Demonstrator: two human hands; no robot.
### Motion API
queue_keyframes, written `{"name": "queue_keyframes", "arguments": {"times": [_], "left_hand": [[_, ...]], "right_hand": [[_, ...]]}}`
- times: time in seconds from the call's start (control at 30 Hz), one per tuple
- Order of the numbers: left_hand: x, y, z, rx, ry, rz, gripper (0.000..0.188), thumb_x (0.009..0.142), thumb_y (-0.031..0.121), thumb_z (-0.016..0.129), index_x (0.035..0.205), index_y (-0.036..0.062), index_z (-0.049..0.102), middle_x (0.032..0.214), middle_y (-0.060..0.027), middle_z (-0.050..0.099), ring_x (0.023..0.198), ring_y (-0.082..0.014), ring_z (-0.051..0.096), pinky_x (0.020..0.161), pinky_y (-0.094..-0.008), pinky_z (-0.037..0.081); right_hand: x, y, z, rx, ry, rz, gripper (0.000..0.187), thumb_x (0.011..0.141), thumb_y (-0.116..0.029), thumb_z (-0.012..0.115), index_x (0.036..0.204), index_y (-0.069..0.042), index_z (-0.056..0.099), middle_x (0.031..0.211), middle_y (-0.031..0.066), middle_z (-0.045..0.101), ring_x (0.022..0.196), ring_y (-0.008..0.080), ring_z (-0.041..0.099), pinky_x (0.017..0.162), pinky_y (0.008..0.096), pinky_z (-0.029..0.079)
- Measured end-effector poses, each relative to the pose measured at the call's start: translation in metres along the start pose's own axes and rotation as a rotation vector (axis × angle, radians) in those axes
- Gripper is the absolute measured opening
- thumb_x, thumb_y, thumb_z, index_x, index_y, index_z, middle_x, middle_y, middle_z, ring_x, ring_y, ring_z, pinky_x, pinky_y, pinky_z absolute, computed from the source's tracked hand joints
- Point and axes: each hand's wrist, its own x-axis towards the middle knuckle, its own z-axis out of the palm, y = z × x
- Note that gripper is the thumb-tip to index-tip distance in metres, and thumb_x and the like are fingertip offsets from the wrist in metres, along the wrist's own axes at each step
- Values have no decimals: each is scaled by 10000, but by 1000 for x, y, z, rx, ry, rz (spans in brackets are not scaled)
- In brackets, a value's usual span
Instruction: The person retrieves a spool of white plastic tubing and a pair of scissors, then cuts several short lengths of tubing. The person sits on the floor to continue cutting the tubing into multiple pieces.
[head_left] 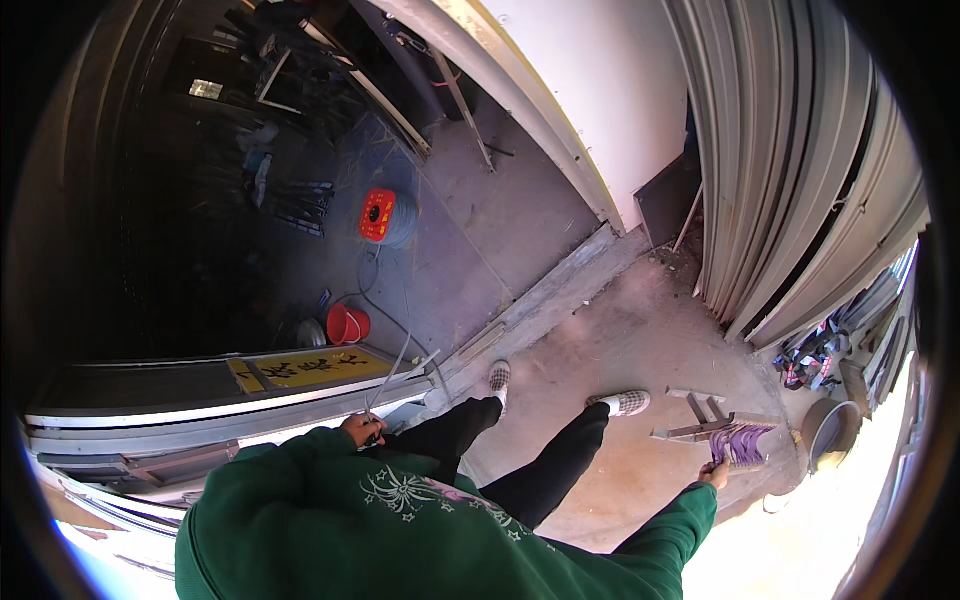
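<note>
Evidently, the decisive relation lies at the right side of the view, where a bundle of curved, glossy-looking purple strips (pixel 738 447) rests on the top of a low grey-brown stool with slim straight legs (pixel 690 433), just beyond the fingertips of the right hand (pixel 715 475). The bundle extends away from the fingers, upward and to the right; its individual strips run roughly toward the hand, while the row as a whole spans the stool top. The right hand is much the nearer; its fingers are bent and meet the bundle's near edge, though whether they have closed on any strip cannot be told. The left hand (pixel 360 430), well apart, has its fingers curled around a small dark object (pixel 375 438) of unclear kind, beside a thin grey cable (pixel 400 352). In appearance, the strips are narrow, wavy and closely ranked, vivid purple with paler gaps between them; their material cannot be identified at this scale.
</note>
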Motion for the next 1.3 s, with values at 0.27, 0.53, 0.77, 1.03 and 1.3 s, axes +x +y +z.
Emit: {"name": "queue_keyframes", "arguments": {"times": [0.27, 0.53, 0.77, 1.03, 1.3], "left_hand": [[88, -161, -73, -61, 77, 72, 312, 899, 359, 647, 984, 66, 713, 783, -78, 711, 652, -190, 680, 629, -344, 536], [163, -189, -119, -436, 395, 99, 255, 879, 290, 688, 897, 36, 707, 712, -61, 678, 662, -176, 654, 612, -345, 512], [197, -107, -272, -1102, 508, 524, 177, 977, 183, 604, 979, 27, 687, 769, -39, 632, 653, -139, 625, 637, -261, 494], [137, -112, -551, -957, 1178, 528, 167, 993, 145, 553, 1064, 43, 666, 801, -17, 676, 722, -89, 639, 648, -235, 479], [54, -118, -605, -592, 1427, 235, 244, 998, 226, 559, 1116, 42, 668, 783, -60, 703, 687, -131, 634, 656, -290, 486]], "right_hand": [[-168, 104, -28, -989, 62, -354, 301, 791, -349, 722, 740, -72, 617, 609, 64, 565, 488, 235, 542, 428, 398, 459], [-447, 215, 170, -1670, -558, -949, 294, 787, -353, 726, 766, -76, 629, 650, 72, 581, 538, 244, 558, 470, 400, 470], [-611, 296, 288, -1889, -793, -1205, 291, 784, -356, 731, 788, -79, 641, 687, 79, 595, 581, 251, 572, 507, 402, 480], [-724, 403, 413, -2134, -928, -1317, 291, 780, -360, 735, 813, -83, 653, 728, 87, 612, 630, 260, 587, 549, 404, 491], [-842, 521, 507, -2332, -1111, -1425, 293, 776, -364, 740, 838, -87, 666, 770, 95, 628, 679, 269, 603, 592, 405, 502]]}}
